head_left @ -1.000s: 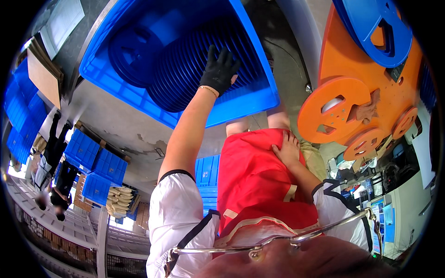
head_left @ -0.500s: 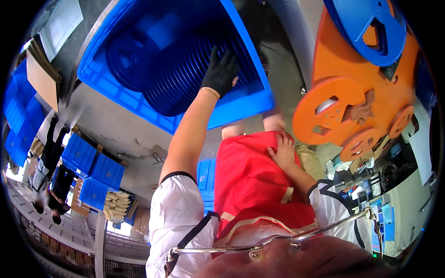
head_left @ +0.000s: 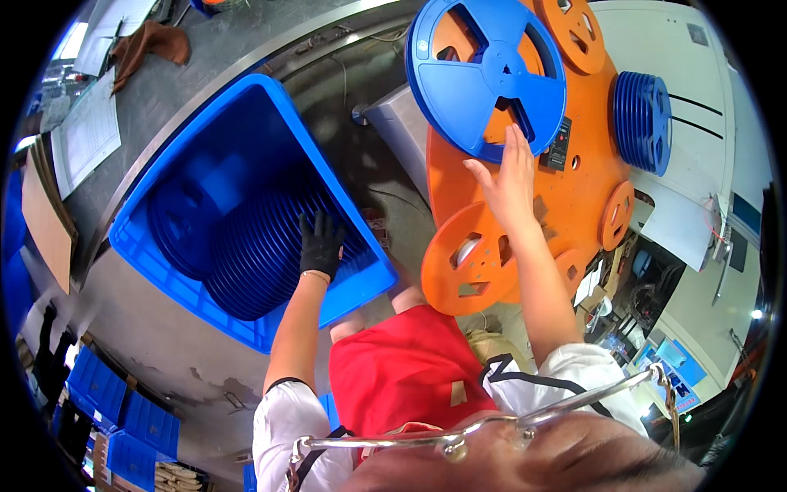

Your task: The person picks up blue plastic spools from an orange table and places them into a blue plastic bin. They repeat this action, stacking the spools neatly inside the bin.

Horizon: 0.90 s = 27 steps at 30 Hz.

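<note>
Blue reel [head_left: 492, 70], orange plate's [head_left: 589, 189] upper edge | your right hand [head_left: 508, 187] open near its rim; gloved left hand [head_left: 321, 243] over crate [head_left: 361, 287] reels [head_left: 254, 262], grip unclear | one-sided push could tilt it

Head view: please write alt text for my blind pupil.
The black-gloved left hand lies over blue reels in a blue crate; the bare right hand is at the rim of another blue reel over an orange board.
</note>
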Each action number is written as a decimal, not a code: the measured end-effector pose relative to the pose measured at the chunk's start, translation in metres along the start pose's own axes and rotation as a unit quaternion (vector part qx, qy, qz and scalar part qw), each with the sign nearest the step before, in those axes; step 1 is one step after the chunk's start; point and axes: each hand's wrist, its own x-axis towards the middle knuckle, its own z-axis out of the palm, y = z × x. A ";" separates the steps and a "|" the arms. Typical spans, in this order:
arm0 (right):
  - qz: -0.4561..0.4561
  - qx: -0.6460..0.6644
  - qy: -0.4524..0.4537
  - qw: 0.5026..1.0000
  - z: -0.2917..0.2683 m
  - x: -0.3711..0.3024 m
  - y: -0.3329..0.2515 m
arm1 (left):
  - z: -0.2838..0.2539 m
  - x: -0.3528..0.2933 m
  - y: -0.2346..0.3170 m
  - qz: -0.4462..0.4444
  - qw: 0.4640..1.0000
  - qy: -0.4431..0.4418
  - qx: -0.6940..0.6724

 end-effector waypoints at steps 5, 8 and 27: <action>-0.037 -0.051 -0.062 0.996 0.009 0.003 0.025 | 0.009 0.006 0.017 0.023 0.999 -0.008 0.027; -0.121 0.026 0.115 0.986 -0.033 0.005 0.005 | 0.028 0.006 0.021 0.059 0.996 -0.014 0.066; 0.416 0.719 -0.016 0.557 -0.042 -0.084 -0.087 | 0.147 0.002 0.044 -0.072 0.939 0.029 -0.334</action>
